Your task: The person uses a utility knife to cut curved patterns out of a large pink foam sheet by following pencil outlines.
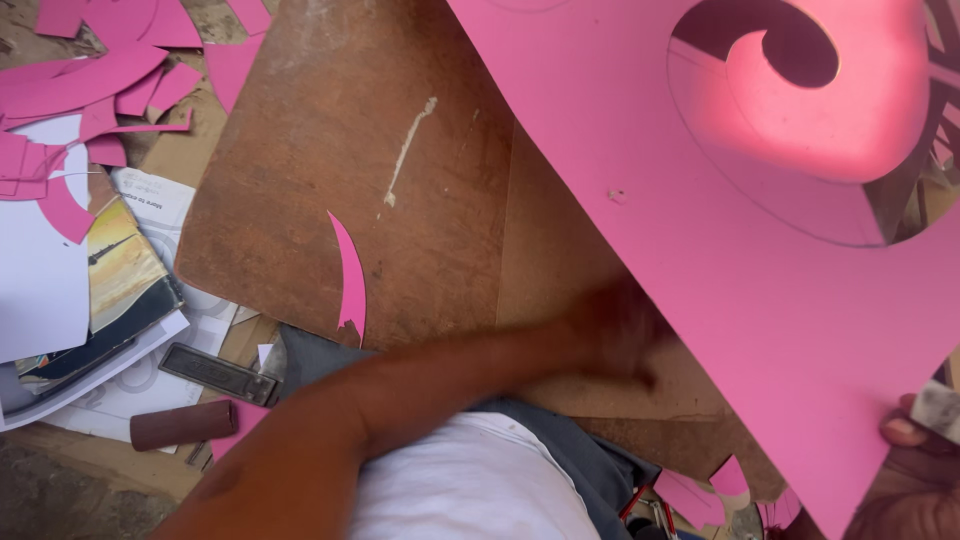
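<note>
A blurred left hand (pixel 625 335) reaches across to the lower edge of a large pink card sheet (pixel 760 250), its finger spread unclear, while the right hand (pixel 915 455) pinches the sheet's bottom corner. Beyond, the sheet hides part of a brown board (pixel 330 160). Left of the sheet lie 1 curved pink sliver (pixel 351 280), a brown cylinder (pixel 183 424) and pink offcuts (pixel 90 90).

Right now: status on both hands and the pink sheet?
Left hand blurred at the pink sheet edge, grip unclear. Right hand at the sheet's lower corner, pinching something pale. Sheet lifted over brown board; pink scraps far left.
</note>
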